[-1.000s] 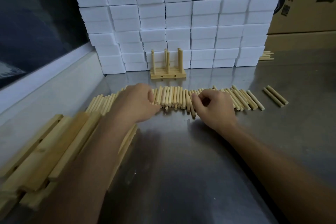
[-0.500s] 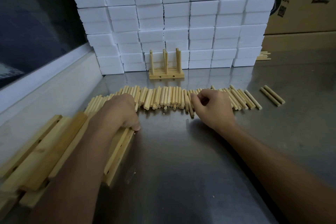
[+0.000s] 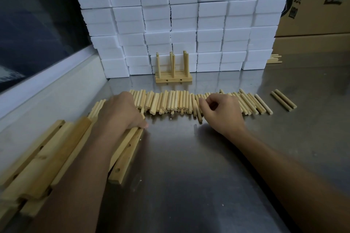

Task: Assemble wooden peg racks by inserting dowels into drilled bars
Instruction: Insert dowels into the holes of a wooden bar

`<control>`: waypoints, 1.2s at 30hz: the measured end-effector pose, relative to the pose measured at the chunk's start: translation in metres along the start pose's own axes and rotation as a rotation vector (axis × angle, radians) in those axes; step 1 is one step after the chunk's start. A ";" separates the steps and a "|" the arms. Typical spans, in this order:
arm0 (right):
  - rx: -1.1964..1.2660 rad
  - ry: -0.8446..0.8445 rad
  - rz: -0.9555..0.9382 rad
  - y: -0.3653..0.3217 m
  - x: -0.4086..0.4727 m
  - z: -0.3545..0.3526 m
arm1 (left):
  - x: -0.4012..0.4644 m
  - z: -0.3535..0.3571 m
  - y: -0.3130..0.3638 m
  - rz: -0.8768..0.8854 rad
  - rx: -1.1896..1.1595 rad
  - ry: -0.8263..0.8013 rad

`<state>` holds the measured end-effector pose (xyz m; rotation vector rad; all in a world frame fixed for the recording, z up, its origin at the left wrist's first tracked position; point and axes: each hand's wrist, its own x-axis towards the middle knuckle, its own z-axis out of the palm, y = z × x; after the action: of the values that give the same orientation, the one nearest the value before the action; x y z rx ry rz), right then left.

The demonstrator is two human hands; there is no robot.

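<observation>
While left hand [image 3: 121, 113] grips drilled bar [image 3: 126, 149], right hand [image 3: 222, 112] pinches dowels [image 3: 170, 101].

Left hand [image 3: 121, 113] is gripping a drilled bar [image 3: 126, 149]; right hand [image 3: 221, 111] is pinching dowels [image 3: 170, 101] on the bench [image 3: 189, 176].

A tall wall of stacked white foam blocks [image 3: 181, 19] stands along the far edge of the grey metal tabletop [image 3: 198, 166]. At the far right corner are brown cardboard boxes [image 3: 318, 5] with black print. A dark window [image 3: 34, 24] runs along the left edge.
</observation>
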<state>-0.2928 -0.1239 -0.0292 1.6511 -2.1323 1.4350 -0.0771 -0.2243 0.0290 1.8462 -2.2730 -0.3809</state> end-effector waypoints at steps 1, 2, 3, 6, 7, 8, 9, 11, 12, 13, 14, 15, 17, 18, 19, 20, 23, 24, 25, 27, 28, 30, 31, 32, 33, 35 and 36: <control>0.000 0.000 -0.001 0.000 0.000 0.000 | 0.001 -0.001 0.001 0.015 -0.029 0.002; -0.003 -0.002 -0.001 0.000 0.000 0.000 | 0.001 -0.002 0.002 0.035 -0.067 0.001; -0.006 -0.005 0.000 -0.001 0.000 0.000 | 0.001 -0.003 0.004 0.059 -0.114 -0.001; -0.007 -0.006 0.000 -0.001 0.000 0.000 | 0.002 -0.003 0.007 0.135 -0.277 -0.022; -0.006 -0.006 -0.001 -0.001 0.000 0.000 | 0.001 -0.003 0.008 0.163 -0.346 -0.050; -0.006 -0.007 -0.002 -0.001 0.000 0.000 | 0.000 -0.002 0.008 0.188 -0.424 -0.090; -0.004 -0.007 -0.004 -0.001 0.000 0.000 | -0.002 -0.001 0.009 0.206 -0.501 -0.133; 0.000 -0.007 -0.005 0.000 0.000 0.000 | -0.004 0.003 0.008 0.223 -0.636 -0.208; 0.000 -0.006 -0.007 0.000 0.000 0.000 | -0.004 0.006 0.008 0.230 -0.696 -0.238; -0.002 -0.005 -0.009 0.000 0.001 0.001 | -0.004 0.010 0.009 0.240 -0.741 -0.251; -0.004 -0.003 -0.008 0.001 0.001 0.001 | -0.004 0.014 0.010 0.248 -0.764 -0.237; -0.006 -0.004 -0.005 0.001 0.001 0.001 | -0.003 0.018 0.013 0.246 -0.776 -0.203; -0.008 -0.008 0.002 0.001 0.001 0.001 | -0.003 0.025 0.019 0.204 -0.848 -0.148; -0.008 -0.010 0.003 0.001 0.001 0.001 | -0.003 0.029 0.023 0.172 -0.931 -0.155; -0.007 -0.011 0.003 0.001 0.001 0.001 | -0.005 0.033 0.027 0.144 -1.034 -0.182; -0.004 -0.011 0.005 0.001 0.001 0.001 | -0.008 0.035 0.031 0.121 -1.136 -0.211; -0.003 -0.007 0.012 0.001 0.001 0.001 | -0.015 0.045 0.039 0.082 -1.343 -0.237; -0.005 -0.002 0.016 0.002 0.001 0.001 | -0.017 0.048 0.042 0.084 -1.390 -0.230; -0.006 0.006 0.017 0.002 0.001 0.001 | -0.019 0.052 0.044 0.089 -1.425 -0.216; -0.012 0.029 0.012 0.001 0.001 0.002 | -0.021 0.061 0.048 0.095 -1.472 -0.176; -0.016 0.039 0.013 0.001 0.001 0.002 | -0.022 0.065 0.049 0.092 -1.491 -0.156; -0.032 0.056 0.033 0.001 0.002 0.003 | -0.023 0.071 0.050 0.094 -1.518 -0.123; -0.043 0.063 0.047 0.001 0.002 0.003 | -0.023 0.072 0.050 0.100 -1.512 -0.106; -0.051 0.069 0.061 0.001 0.002 0.003 | -0.023 0.073 0.049 0.103 -1.492 -0.084; -0.055 0.074 0.073 0.002 0.003 0.003 | -0.023 0.073 0.049 0.101 -1.473 -0.066; -0.066 0.075 0.087 0.002 0.003 0.003 | -0.023 0.073 0.048 0.097 -1.485 -0.066; -0.082 0.070 0.084 0.001 0.002 0.003 | -0.024 0.074 0.047 0.104 -1.516 -0.086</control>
<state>-0.2932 -0.1280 -0.0305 1.4773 -2.2148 1.3853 -0.1381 -0.1862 -0.0257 0.8444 -1.2230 -1.5655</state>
